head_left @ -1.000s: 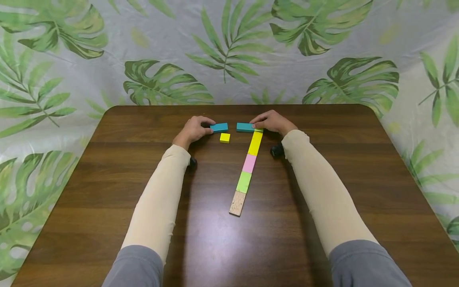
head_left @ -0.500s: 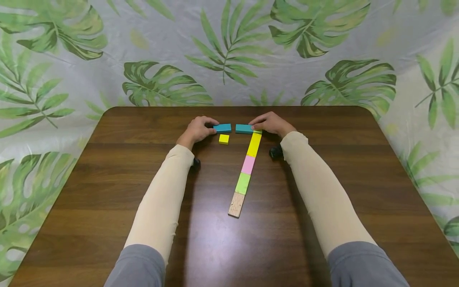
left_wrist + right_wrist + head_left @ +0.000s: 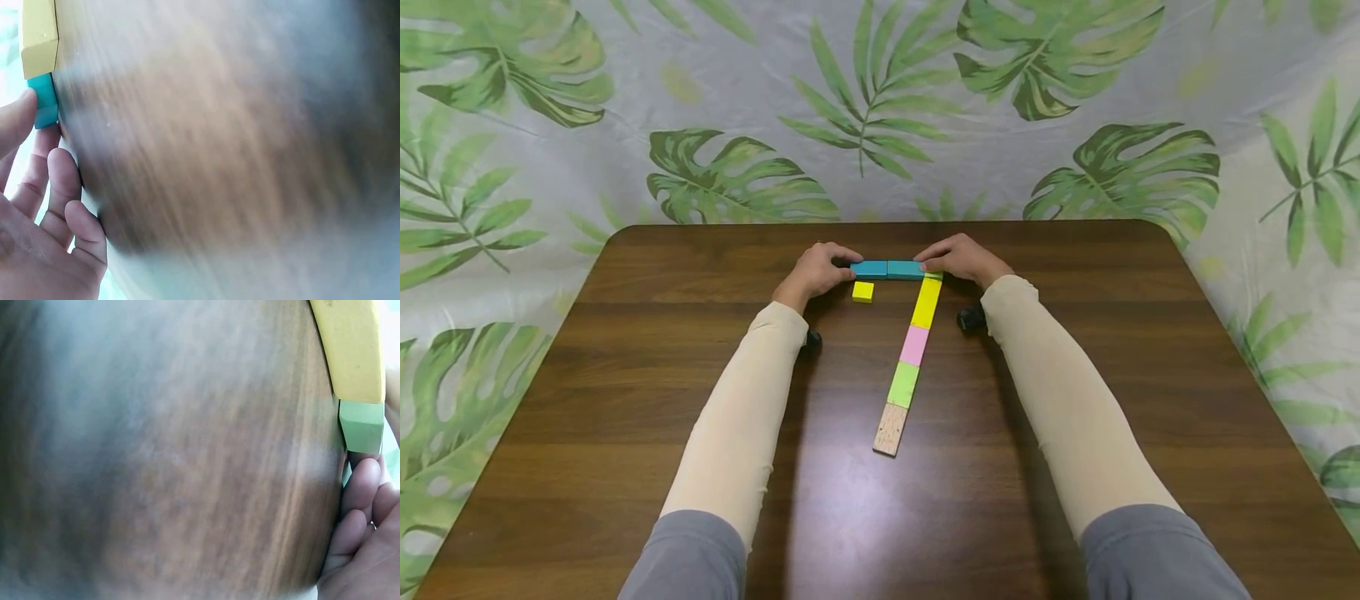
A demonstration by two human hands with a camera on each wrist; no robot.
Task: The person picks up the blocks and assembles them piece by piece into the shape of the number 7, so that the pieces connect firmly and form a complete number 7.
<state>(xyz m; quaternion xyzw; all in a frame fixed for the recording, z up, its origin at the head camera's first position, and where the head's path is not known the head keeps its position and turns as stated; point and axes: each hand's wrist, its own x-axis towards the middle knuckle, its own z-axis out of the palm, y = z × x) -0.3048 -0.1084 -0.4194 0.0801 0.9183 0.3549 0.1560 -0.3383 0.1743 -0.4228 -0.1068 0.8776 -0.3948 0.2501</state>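
My left hand pinches the left end of a blue block between thumb and forefinger. Its right end meets a second blue block at the far side of the table. My right hand grips that second block at its right end, with the thumb in front and the forefinger behind. Partly hidden by this hand is a small green block, touching a long yellow block. Just in front of the left blue block sits a small yellow block, which looks large in the left wrist view.
From the long yellow block, a slanting row runs nearer: a pink block, a light green block and a plain wood block. All lie on a dark wooden table. A leaf-print cloth hangs behind the far edge.
My left hand has pushed its blue block rightward until it met the other blue block, closing the gap. My right hand has stayed at its block; the view has shifted slightly.
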